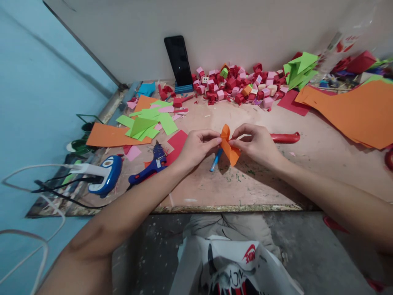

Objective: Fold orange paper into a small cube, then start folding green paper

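Note:
An orange folded paper piece (231,152) is held up above the middle of the table, between my two hands. My left hand (201,148) pinches its left edge between thumb and fingers. On the other side, my right hand (253,141) pinches the paper near its middle. Below the paper lies a blue pen-like stick (216,160), its upper end hidden. A red-handled tool (285,137) rests just beyond my right hand, partly covered by it.
Many small red and pink paper cubes (236,86) lie at the back, beside a standing phone (179,61). Green strips (144,125), a blue glue gun (150,167) and a power adapter (109,174) are left. Orange sheets (356,110) lie right.

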`<state>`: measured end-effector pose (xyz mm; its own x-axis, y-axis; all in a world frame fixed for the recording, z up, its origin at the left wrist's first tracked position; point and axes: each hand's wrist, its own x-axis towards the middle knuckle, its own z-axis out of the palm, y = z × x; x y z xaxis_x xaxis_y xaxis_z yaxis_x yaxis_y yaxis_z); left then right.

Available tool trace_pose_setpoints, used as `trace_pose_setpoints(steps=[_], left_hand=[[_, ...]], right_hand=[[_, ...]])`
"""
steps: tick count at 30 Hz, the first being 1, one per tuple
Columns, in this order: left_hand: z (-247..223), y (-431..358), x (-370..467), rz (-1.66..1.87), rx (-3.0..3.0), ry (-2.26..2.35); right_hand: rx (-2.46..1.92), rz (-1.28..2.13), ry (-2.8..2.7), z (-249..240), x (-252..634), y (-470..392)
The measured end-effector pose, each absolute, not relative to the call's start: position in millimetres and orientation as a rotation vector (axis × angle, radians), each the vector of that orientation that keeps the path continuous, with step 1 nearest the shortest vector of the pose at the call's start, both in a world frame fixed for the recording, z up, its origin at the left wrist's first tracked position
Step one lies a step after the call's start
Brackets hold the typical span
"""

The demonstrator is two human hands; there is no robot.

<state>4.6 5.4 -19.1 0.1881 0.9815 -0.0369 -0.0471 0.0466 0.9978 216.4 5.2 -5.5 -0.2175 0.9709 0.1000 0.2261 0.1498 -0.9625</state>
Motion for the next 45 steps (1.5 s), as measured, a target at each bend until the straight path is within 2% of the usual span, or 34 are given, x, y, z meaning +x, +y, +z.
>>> trace_pose_setpoints(steps=[9, 19, 26, 36, 45], left_hand=[[-17, 4, 5, 1.026, 1.115, 1.017], [-14, 2, 8, 1.092, 1.398, 1.03], [-22, 8, 4, 1.201, 1.372, 1.046], [-15, 2, 13, 1.225, 1.745, 1.23], [-13, 3, 9, 1.315, 1.467, 1.063]], right_hand=[[-1.164, 1.1, -1.624, -7, 216, 5], [-1.099, 0.986, -1.689, -8, 214, -1], [-1.085, 1.157, -1.48, -13, 215, 7], [-1.071, 1.227, -1.398, -13, 211, 3], [-1.047, 1.3, -1.376, -9, 213, 1]])
